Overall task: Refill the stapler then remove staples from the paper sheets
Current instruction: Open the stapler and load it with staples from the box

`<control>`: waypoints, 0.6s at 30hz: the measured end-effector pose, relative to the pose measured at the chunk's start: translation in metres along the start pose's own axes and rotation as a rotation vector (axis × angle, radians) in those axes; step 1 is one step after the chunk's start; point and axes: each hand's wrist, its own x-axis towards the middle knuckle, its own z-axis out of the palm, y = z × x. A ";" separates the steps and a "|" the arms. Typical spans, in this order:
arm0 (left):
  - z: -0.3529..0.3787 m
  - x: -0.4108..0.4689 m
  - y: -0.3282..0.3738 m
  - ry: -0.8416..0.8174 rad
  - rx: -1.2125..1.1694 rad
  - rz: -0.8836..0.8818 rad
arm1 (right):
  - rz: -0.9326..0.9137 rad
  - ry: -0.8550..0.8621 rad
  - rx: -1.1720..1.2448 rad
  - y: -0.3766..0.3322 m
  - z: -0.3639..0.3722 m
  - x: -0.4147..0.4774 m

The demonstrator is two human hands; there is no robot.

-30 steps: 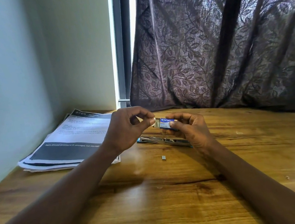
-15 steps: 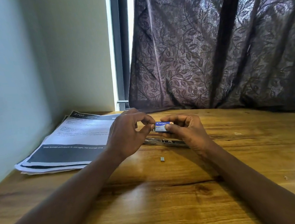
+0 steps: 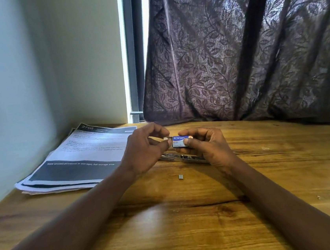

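Note:
My right hand holds a small blue staple box above the wooden table. My left hand pinches the box's left end, where a pale inner part shows. Below both hands the metal stapler lies flat on the table, partly hidden by them. A short loose strip of staples lies on the wood just in front of the stapler. The stack of printed paper sheets rests at the left by the wall.
A pale wall runs along the table's left edge. A dark leaf-patterned curtain hangs behind the table's far edge. Tiny bent staples lie scattered on the wood near the middle and right.
The staple box has turned so its blue label faces me more squarely. My left thumb and finger have closed on its left end. Both hands stay above the stapler.

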 end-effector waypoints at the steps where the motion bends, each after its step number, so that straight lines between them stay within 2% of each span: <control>1: 0.000 0.000 0.000 0.007 -0.030 -0.004 | 0.008 0.008 0.025 0.000 0.000 0.000; 9: -0.007 0.004 -0.003 -0.084 -0.346 -0.193 | 0.076 0.027 0.141 0.001 -0.001 0.003; 18: -0.003 0.002 -0.005 -0.057 -0.373 -0.156 | 0.060 -0.021 0.099 0.003 0.001 0.002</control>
